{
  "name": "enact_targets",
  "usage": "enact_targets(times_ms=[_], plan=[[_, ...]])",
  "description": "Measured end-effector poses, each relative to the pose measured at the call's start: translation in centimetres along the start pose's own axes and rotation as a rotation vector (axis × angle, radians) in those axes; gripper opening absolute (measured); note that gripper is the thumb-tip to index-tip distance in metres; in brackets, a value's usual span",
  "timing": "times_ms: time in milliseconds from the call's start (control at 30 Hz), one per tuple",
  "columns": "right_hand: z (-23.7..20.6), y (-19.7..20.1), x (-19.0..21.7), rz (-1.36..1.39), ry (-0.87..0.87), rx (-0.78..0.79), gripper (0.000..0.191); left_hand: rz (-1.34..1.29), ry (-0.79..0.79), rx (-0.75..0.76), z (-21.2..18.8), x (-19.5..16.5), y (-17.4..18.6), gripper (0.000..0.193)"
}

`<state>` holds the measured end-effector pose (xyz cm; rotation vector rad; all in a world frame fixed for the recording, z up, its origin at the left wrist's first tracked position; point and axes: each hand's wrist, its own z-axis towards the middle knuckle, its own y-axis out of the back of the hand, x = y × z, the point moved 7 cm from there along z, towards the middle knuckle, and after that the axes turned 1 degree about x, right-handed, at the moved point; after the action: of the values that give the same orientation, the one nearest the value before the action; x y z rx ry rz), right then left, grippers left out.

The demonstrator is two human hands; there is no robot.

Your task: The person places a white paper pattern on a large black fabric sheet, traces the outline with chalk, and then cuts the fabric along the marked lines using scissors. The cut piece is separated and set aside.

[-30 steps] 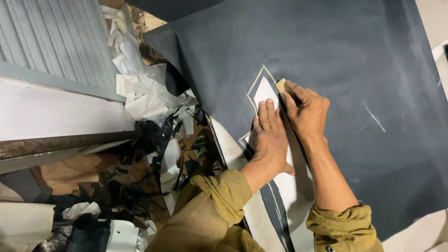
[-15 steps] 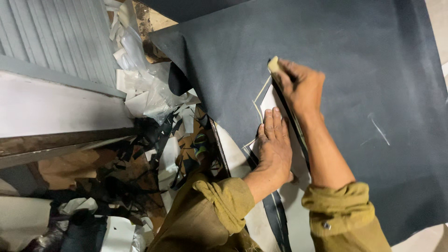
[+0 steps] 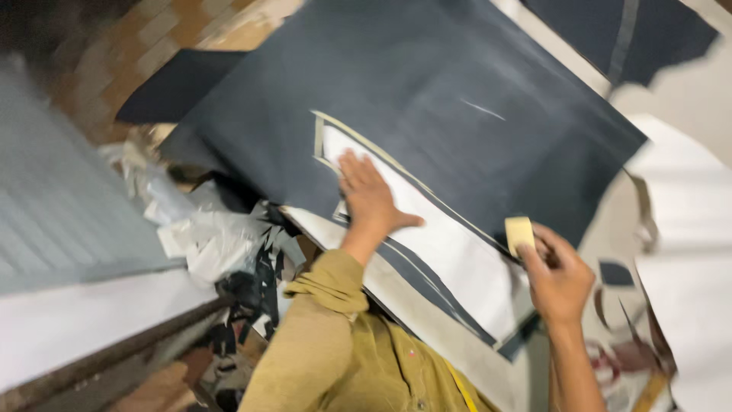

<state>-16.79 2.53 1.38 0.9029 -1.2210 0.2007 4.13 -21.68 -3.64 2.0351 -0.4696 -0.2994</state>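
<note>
A large dark grey cloth (image 3: pixel 427 84) lies spread over the work surface. On it rests a long white pattern piece (image 3: pixel 450 252) with pale chalk lines along its edges. My left hand (image 3: pixel 370 197) presses flat on the upper end of the pattern, fingers spread. My right hand (image 3: pixel 560 278) is at the pattern's lower right edge and pinches a small pale yellow block of chalk (image 3: pixel 519 233) against the cloth. Both arms wear olive-tan sleeves.
A heap of white and black fabric scraps (image 3: pixel 221 244) lies to the left of the cloth. A grey ribbed panel (image 3: pixel 53 206) runs along the far left. White fabric (image 3: pixel 686 229) and another dark piece (image 3: pixel 625 30) lie at the right.
My right hand has slid with the chalk from the pattern's tip down along its right edge. The view has swung and tilted. My left hand stays on the pattern.
</note>
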Motion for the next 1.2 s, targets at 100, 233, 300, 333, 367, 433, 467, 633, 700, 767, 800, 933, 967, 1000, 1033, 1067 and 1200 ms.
enact_targets(times_ms=[100,233,300,333,367,433,467,633,700,767,800,933,967,1000,1033,1067,1200], plan=[[-8.5,9.4,-7.6,-0.103,-0.144,-0.198,0.039,-0.063,0.011,-0.044,-0.9,-1.1,-0.8,0.163],[-16.9,16.9,-13.1,-0.024,-0.245,-0.38,0.036,-0.12,0.013,-0.09,-2.3,-2.8,-0.8,0.161],[-19.2,18.3,-14.3,0.072,-0.267,-0.428,0.036,-0.132,0.008,-0.099,-3.6,-3.9,-0.4,0.159],[-19.9,18.4,-14.4,0.123,-0.276,-0.445,0.036,-0.139,0.015,-0.091,-4.2,-4.3,-0.2,0.158],[-20.2,17.8,-14.4,0.192,-0.292,-0.433,0.037,-0.147,0.027,-0.086,-4.9,-4.6,0.1,0.157],[-20.0,16.0,-13.6,0.333,-0.305,-0.4,0.041,-0.085,-0.01,-0.166,-6.5,-5.8,1.5,0.14],[-19.6,14.3,-13.3,0.364,-0.381,-0.336,0.043,-0.058,-0.027,-0.206,-7.3,-6.4,2.3,0.132],[-15.8,4.6,-8.0,0.361,-0.476,0.155,0.036,-0.397,-0.096,-0.424,-9.4,-8.5,7.2,0.04],[-14.2,2.3,-5.8,0.245,-0.461,0.218,0.033,-0.932,-0.044,-0.497,-8.7,-7.5,8.6,0.042],[-11.3,1.2,-2.9,0.107,-0.231,0.151,0.033,-1.283,-0.073,-0.491,-7.9,-7.1,8.5,0.043],[-10.1,0.6,-1.4,0.037,-0.115,0.116,0.033,-1.367,-0.128,-0.454,-7.5,-7.2,8.2,0.043],[-6.8,-1.6,2.0,-0.157,0.121,0.007,0.032,-1.334,-0.306,-0.215,-6.1,-8.0,5.6,0.045],[-6.5,-2.0,2.4,-0.206,0.162,-0.019,0.031,-1.391,-0.314,-0.167,-5.5,-7.8,4.8,0.045],[-6.4,-2.4,2.7,-0.259,0.2,-0.041,0.03,-1.449,-0.318,-0.114,-5.1,-7.5,3.9,0.044],[-6.6,-2.9,2.3,-0.268,0.167,-0.02,0.03,-1.51,-0.317,-0.056,-4.6,-7.2,3.1,0.044],[-7.0,-3.2,2.0,-0.278,0.136,0.0,0.03,-1.539,-0.323,-0.01,-3.9,-6.9,2.4,0.044],[-7.7,-4.8,0.5,-0.297,-0.018,0.074,0.03,-1.694,-0.333,0.184,-1.4,-5.4,0.6,0.045]])
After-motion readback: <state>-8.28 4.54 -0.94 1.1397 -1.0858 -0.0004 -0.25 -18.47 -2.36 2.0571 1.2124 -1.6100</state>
